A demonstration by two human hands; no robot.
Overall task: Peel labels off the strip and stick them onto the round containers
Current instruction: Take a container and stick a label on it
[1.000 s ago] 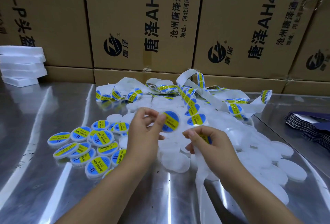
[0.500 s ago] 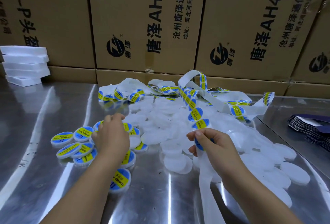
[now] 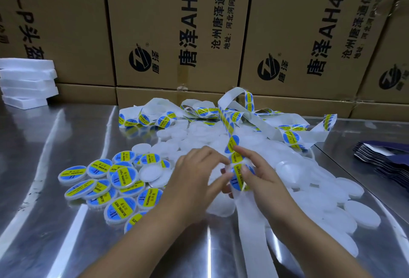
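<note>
The right hand [image 3: 265,180] has its grip clamped on the strip [image 3: 254,233], which runs from upper centre down to the lower edge, and the label [image 3: 238,180] under that thumb lies just right of the left hand [image 3: 194,173], whose grip is apart beside its edge.

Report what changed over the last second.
The left hand carried a labelled container leftward, set it down among the labelled containers, then swung back right. Its fingertips now reach the next label, though a grip is unclear. The right hand kept pinching the label strip throughout. The unlabelled containers and cardboard boxes stayed put.
</note>
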